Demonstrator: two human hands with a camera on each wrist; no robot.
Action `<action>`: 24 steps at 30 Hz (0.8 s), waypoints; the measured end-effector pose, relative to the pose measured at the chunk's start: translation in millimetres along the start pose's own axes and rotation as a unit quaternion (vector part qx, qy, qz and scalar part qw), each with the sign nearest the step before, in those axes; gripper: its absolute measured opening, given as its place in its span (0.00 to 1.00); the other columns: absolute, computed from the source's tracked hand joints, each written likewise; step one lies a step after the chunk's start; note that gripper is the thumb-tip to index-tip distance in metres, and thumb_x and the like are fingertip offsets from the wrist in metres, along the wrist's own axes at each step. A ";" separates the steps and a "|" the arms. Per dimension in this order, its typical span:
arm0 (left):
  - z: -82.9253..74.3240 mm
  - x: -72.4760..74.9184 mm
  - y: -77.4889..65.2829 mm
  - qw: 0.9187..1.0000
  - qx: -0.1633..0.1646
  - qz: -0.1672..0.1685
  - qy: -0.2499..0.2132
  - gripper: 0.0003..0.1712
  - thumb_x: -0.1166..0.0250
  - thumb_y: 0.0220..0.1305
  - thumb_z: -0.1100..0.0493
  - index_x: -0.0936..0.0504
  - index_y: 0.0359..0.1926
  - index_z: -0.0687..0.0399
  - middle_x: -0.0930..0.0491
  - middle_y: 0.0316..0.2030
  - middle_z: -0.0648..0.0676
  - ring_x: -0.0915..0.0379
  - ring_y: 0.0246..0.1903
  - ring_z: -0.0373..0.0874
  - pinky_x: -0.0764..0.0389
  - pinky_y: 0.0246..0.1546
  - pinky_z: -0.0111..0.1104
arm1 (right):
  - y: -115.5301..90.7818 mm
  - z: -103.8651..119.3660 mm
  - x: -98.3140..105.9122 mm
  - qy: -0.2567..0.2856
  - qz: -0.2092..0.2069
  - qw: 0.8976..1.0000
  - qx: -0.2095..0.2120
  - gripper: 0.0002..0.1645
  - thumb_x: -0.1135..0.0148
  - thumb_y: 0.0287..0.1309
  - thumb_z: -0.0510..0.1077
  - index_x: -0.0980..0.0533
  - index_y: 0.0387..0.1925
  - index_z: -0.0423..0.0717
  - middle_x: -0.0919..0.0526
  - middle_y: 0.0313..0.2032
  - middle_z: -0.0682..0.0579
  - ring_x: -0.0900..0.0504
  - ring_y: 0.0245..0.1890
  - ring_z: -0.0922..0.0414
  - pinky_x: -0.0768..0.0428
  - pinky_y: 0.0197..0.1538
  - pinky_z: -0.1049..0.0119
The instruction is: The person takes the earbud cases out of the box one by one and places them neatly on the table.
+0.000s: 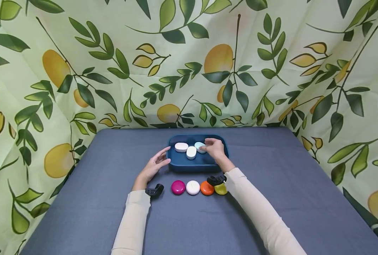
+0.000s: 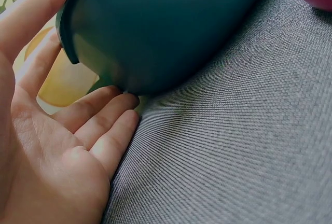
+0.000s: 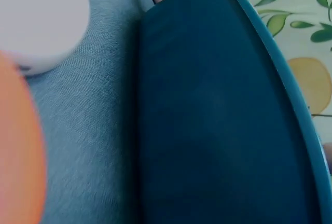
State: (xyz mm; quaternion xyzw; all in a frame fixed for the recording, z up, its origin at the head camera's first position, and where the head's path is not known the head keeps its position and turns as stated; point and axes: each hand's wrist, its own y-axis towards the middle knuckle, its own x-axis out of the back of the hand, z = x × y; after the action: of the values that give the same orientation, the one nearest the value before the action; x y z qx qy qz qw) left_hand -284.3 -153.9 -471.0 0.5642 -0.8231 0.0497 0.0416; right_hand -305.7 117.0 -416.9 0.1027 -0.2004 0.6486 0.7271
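Blue tray [image 1: 195, 168] anchors two-handed work on a cloth-covered table [image 1: 80, 212]

Reaching in over the tray's right end, a person's right hand [image 1: 215, 148] pinches a pale-blue oval [image 1: 199, 146], its grip narrow between fingers and thumb; the right-wrist view does not show that pinch. The pale-blue oval is inside the tray, right of its middle. Just beside it, toward the tray's near wall, lies an off-white oval [image 1: 191, 153], and nearer the tray's left end sits a pinkish-white oval [image 1: 181, 147], lengthwise to the tray. At the tray's left end, outside, the person's left hand [image 1: 152, 168] holds a wide, relaxed pose, fingers extended along the wall, with some fingertips low down near the cloth. In front of the tray, four round pieces form a row: from left to right, a magenta disc [image 1: 178, 187], a white disc [image 1: 193, 187], an orange disc [image 1: 206, 188] and a yellow disc [image 1: 221, 189], the last partly covered by the right wrist's black strap [image 1: 215, 180]. Cream sleeves [image 1: 132, 219] extend from the tray's near side. Behind the tray hangs a leaf-and-fruit curtain [image 1: 189, 85].
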 end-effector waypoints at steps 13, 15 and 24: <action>0.1 -0.1 -0.6 1.000 -0.004 0.000 -0.003 0.34 0.42 0.69 0.57 0.42 0.73 0.46 0.44 0.73 0.63 0.48 0.74 0.58 0.48 0.75 0.52 | 16.4 1.8 -10.4 -0.043 -0.014 0.995 -0.088 0.30 0.29 0.51 0.38 0.25 0.58 0.40 0.22 0.59 0.39 0.25 0.61 0.45 0.26 0.66 0.53; -0.6 -0.3 -1.0 1.000 -0.002 0.001 -0.002 0.34 0.42 0.69 0.56 0.42 0.73 0.46 0.44 0.74 0.63 0.48 0.74 0.59 0.48 0.75 0.53 | 17.7 2.0 -11.5 -0.053 -0.012 0.995 -0.087 0.31 0.29 0.50 0.38 0.25 0.58 0.39 0.21 0.58 0.39 0.24 0.60 0.46 0.26 0.65 0.54; -2.9 -1.4 -2.2 1.000 -0.003 -0.003 0.000 0.34 0.43 0.69 0.56 0.42 0.73 0.47 0.44 0.73 0.63 0.48 0.74 0.59 0.48 0.75 0.53 | 20.0 -0.2 -14.0 -0.094 -0.017 0.994 -0.060 0.30 0.28 0.48 0.37 0.23 0.56 0.41 0.19 0.55 0.39 0.23 0.57 0.45 0.23 0.61 0.55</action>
State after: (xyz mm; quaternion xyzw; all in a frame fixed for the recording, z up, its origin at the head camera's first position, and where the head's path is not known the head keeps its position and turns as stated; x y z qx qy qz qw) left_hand -281.7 -153.0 -468.3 0.5664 -0.8217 0.0471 0.0431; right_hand -326.5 107.2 -425.2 0.1232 -0.3049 0.6104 0.7207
